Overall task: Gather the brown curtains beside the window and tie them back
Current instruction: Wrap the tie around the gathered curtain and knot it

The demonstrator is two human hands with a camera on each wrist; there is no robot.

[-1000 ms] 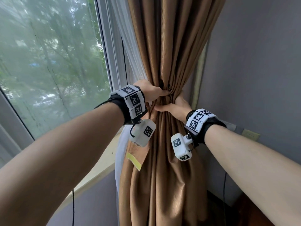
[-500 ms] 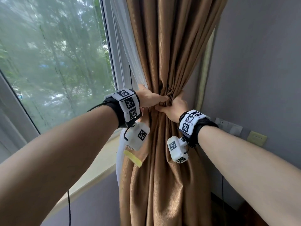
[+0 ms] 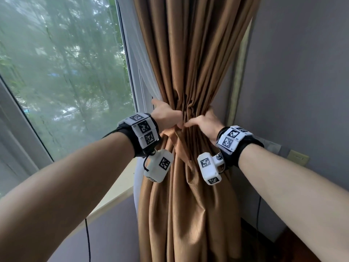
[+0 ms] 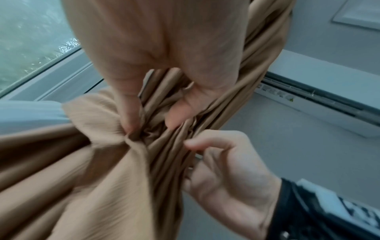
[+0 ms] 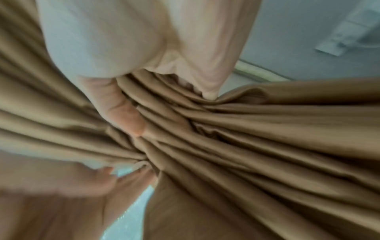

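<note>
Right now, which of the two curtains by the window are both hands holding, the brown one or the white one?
The brown curtain. The left hand and right hand pinch its bunched folds at the middle. The thin white curtain hangs untouched behind it, next to the glass.

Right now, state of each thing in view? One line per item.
brown curtain: gathered into a tight bunch at mid-height, hanging loose below; no separate tie-back visible.
white sheer curtain: hanging between brown curtain and window, partly hidden.
left hand: pinching the bunched folds.
right hand: grip curled round the bunch from the other side.
window: looks closed, trees outside.
</note>
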